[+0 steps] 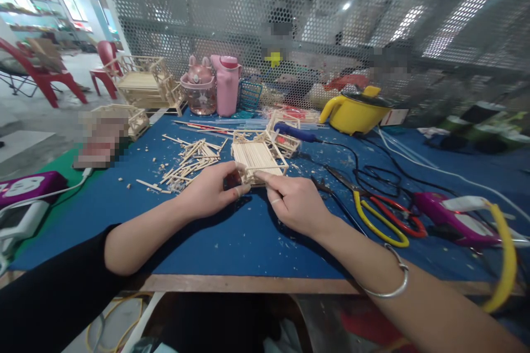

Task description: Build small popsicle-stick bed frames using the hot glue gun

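Note:
A small model made of thin wooden sticks (256,153) lies on the blue table in front of me, its slatted deck facing up. My left hand (213,188) pinches its near left corner between thumb and fingers. From the right, my right hand (296,202) presses its index finger against the model's near edge, the other fingers curled in. Whether a tiny stick sits between the fingertips is too small to tell. Behind the model a blue-handled glue gun (296,132) rests against another small stick frame (285,143). A heap of short sticks (194,160) lies to the left.
Scissors (385,212) with yellow and red handles and dark pliers (339,201) lie right. A yellow pot (358,113), pink bottle (227,85) and pink jar (197,91) stand at the back. Larger stick models (144,83) and a phone (103,140) are left. Cables cross the right side.

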`<action>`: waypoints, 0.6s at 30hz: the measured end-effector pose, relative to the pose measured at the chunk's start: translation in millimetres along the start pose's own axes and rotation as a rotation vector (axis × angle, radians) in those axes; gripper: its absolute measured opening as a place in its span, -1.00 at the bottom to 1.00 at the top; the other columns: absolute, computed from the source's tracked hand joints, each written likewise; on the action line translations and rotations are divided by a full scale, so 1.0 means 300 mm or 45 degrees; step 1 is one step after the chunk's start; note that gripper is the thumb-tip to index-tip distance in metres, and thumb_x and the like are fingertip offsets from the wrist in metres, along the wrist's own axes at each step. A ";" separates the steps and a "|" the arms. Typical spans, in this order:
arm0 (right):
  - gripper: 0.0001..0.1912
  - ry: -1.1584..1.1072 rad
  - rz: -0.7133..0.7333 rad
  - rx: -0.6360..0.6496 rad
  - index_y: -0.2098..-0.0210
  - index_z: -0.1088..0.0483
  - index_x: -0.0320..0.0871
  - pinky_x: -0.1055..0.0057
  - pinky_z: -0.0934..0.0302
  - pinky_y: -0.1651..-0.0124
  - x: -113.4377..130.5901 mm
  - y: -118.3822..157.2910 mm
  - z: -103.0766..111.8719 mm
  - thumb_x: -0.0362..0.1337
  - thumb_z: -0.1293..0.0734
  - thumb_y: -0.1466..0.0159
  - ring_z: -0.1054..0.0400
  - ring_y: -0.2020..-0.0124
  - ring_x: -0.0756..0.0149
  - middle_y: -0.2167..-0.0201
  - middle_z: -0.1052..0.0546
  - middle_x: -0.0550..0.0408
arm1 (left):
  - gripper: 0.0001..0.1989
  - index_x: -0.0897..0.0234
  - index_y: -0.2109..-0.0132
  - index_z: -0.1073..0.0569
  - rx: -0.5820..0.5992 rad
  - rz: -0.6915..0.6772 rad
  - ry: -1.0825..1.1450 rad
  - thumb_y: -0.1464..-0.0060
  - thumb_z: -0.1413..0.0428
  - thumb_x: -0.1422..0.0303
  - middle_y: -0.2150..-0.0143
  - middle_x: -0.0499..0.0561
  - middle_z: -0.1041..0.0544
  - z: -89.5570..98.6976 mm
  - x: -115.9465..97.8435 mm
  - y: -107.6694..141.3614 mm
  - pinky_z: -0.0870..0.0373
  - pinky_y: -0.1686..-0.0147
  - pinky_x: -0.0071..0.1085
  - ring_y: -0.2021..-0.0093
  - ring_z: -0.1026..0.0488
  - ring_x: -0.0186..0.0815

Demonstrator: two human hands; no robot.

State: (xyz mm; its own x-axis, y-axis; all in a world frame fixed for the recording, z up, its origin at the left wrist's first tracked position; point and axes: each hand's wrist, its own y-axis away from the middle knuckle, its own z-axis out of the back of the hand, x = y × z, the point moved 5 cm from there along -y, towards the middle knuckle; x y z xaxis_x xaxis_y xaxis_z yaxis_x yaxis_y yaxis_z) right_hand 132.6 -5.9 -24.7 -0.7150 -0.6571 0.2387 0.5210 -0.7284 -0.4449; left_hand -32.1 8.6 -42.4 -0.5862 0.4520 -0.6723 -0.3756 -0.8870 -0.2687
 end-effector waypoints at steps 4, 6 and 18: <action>-0.54 0.007 0.006 0.007 -0.08 -0.45 -0.11 0.26 -0.40 0.10 -0.001 0.001 0.000 -0.39 -0.15 -0.24 -0.54 0.14 0.17 0.07 -0.59 0.02 | -0.82 0.25 0.20 -0.40 0.012 0.000 0.013 -0.09 -0.12 0.26 0.35 -0.08 -0.44 -0.003 -0.002 0.001 -0.27 0.35 -0.41 0.38 -0.34 -0.38; -0.54 0.017 0.009 0.015 -0.08 -0.45 -0.10 0.27 -0.40 0.11 0.000 0.000 -0.001 -0.39 -0.15 -0.25 -0.54 0.14 0.17 0.07 -0.59 0.04 | -0.82 0.25 0.20 -0.40 0.011 -0.009 0.014 -0.09 -0.12 0.25 0.35 -0.08 -0.44 -0.003 -0.003 0.002 -0.27 0.35 -0.41 0.38 -0.34 -0.38; -0.61 0.075 0.208 -0.236 0.09 -0.54 -0.15 0.44 -0.33 0.35 0.028 0.015 0.042 -0.44 -0.16 -0.22 -0.53 0.39 0.32 0.32 -0.65 0.09 | -0.74 0.26 0.12 -0.41 0.027 -0.008 -0.018 -0.06 -0.14 0.25 0.31 -0.05 -0.45 0.001 -0.004 0.000 -0.32 0.32 -0.38 0.34 -0.37 -0.35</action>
State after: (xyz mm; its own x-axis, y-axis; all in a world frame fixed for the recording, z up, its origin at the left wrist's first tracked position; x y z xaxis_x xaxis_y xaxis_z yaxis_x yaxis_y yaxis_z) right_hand 134.9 -17.2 -14.0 -0.6569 -0.7470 0.1025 0.5413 -0.5618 -0.6256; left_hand -31.5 8.0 -41.3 -0.5937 0.4590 -0.6609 -0.3942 -0.8819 -0.2584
